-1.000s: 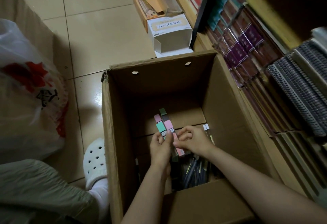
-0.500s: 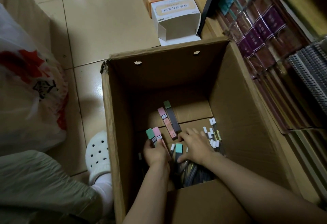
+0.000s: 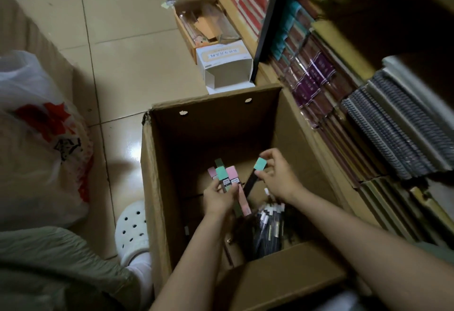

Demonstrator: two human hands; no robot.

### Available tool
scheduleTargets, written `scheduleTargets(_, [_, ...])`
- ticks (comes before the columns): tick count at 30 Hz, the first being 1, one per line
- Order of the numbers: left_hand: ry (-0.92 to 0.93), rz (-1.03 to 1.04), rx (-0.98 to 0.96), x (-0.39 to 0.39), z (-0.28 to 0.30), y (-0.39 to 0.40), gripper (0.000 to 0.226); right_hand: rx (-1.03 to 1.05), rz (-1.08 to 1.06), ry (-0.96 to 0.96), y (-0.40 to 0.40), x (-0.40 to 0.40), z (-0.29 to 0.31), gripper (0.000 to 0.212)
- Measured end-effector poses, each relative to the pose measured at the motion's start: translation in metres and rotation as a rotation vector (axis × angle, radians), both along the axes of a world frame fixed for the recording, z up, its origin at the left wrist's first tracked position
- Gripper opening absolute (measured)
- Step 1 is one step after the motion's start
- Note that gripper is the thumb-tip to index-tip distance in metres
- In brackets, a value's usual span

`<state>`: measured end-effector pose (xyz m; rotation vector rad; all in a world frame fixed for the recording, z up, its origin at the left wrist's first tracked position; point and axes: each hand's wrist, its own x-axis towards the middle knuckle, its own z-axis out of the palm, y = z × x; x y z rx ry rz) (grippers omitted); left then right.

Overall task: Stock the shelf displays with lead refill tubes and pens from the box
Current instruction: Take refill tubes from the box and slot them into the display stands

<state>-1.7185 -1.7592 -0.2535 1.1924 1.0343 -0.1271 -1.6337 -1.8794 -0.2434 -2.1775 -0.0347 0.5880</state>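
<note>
**Still gathering from the box, nothing on the shelves yet**

The shelf unit [image 3: 368, 104] on the right is the biggest thing here: wooden ledges packed with glossy wrapped packs in maroon and teal, and further along rows of spiral-bound notebooks [image 3: 393, 124] with their wire coils showing. I can't see any open display slot for refills or pens from where I stand, so the stocking itself looks not yet begun.

The cardboard box [image 3: 157, 188] sits on the tiled floor against the shelf, plain brown corrugated board, flaps up, deep and mostly bare inside. At its bottom lies a loose heap of pens [image 3: 269, 227], slim dark barrels with pale caps, so plenty is left to move.

A crinkled white plastic bag [image 3: 41, 138] with red print slumps at the left, and a small white carton [image 3: 226, 67] lies open on its side beyond the box.

The left hand [image 3: 218, 199] is closed around a fan of lead refill tubes [image 3: 224, 175], flat narrow cases with pink and mint caps. The right hand [image 3: 277, 175] pinches one more mint-capped tube [image 3: 256, 170] by its top end, just beside the bunch and, by my reckoning, about to join it.
</note>
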Motion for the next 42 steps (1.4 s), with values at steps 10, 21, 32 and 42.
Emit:
scheduleTargets(10, [-0.475, -0.663, 0.225, 0.061, 0.176, 0.013, 0.037, -0.109, 0.041, -0.580, -0.054, 0.000, 0.209, 0.041])
scheduleTargets(21, [-0.779, -1.058, 0.160, 0.077, 0.303, -0.029, 0.029, 0.139, -0.187, -0.618, -0.135, -0.037, 0.333, 0.028])
scheduleTargets(32, [-0.868, -1.075, 0.097, 0.105, 0.339, -0.056, 0.030, 0.049, -0.311, -0.814, -0.169, -0.043, 0.388, 0.036])
scheduleTargets(42, [-0.890, -1.037, 0.029, 0.138, 0.346, -0.077, 0.033, -0.330, -0.334, -1.014, -0.193, 0.002, 0.427, 0.014])
